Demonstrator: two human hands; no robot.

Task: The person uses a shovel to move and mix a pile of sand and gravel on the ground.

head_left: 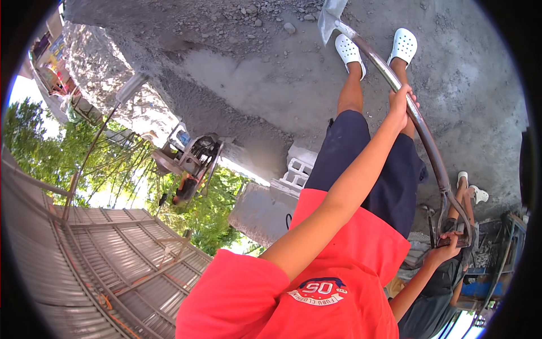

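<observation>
A long-handled shovel [424,133] with a metal shaft runs slantwise in front of my legs. My left hand [402,104] is closed round the middle of its shaft. Lower in the picture, my right hand [446,250] grips the dark D-shaped handle [464,239] at the shovel's end. The pale metal blade [330,21] is beside my white clogs [348,50], at the top edge, partly cut off by it. No load shows on the visible part of the blade.
Grey, dusty ground [463,85] lies under my feet, with loose gravel [243,25] beyond. Hollow concrete blocks [296,174] stand at my left, with a machine [195,161] farther off. Another person's legs [466,200] are close to the handle at right. Corrugated metal roofing [118,248] is lower left.
</observation>
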